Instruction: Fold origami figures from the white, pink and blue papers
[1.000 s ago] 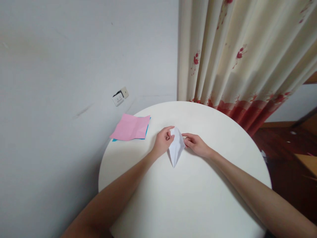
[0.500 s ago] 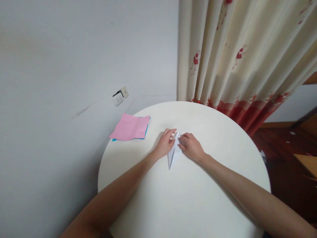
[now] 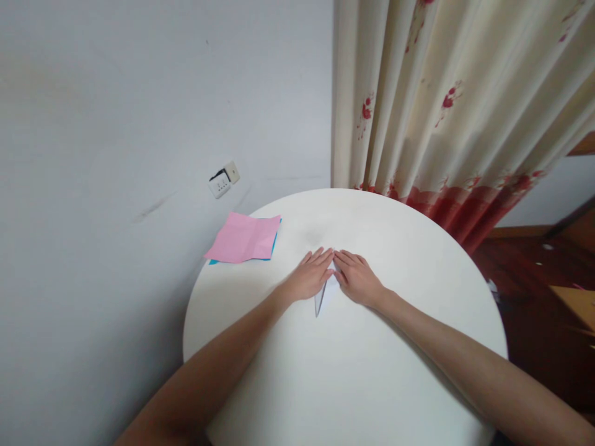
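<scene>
A folded sheet of white paper [image 3: 327, 293] lies on the round white table, its narrow point turned towards me. My left hand [image 3: 310, 276] rests flat over the paper's left part, fingers stretched out and pointing away to the right. On the other side, my right hand [image 3: 357, 277] lies on the paper's right part with its fingers extended. The fingertips of both hands nearly meet near the far tip. Much of the paper is hidden beneath the hands.
Pink paper [image 3: 244, 238] with a crease lies on top of blue paper [image 3: 274, 246] at the table's left edge. A wall with a socket [image 3: 219, 184] stands behind the white table [image 3: 344, 371]. A patterned curtain [image 3: 418, 124] hangs at the back right.
My left hand has gone from curled fingers at the paper's edge to lying flat on it. My right hand's fingers have straightened and flattened too, covering more of the paper's far end.
</scene>
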The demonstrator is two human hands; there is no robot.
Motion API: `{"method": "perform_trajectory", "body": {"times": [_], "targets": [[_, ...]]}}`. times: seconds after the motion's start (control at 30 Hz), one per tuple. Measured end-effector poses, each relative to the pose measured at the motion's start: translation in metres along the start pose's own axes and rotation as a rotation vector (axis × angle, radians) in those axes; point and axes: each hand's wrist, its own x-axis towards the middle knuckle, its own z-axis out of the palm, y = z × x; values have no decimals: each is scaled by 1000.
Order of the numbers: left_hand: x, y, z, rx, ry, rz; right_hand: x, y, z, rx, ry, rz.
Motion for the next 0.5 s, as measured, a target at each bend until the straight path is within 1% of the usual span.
{"method": "perform_trajectory", "body": {"times": [0.17,0.3,0.4,0.5], "targets": [[-4,5,-4,83,-42,30,-1,1,2,-27,-60,21],[-9,9,-4,143,-61,65,-1,8,1,-32,-62,41],[-10,10,-4,153,-74,86,-1,15,0,-43,-61,61],[-10,11,-5,144,-89,88,1,21,-2,-63,-95,47]]}}
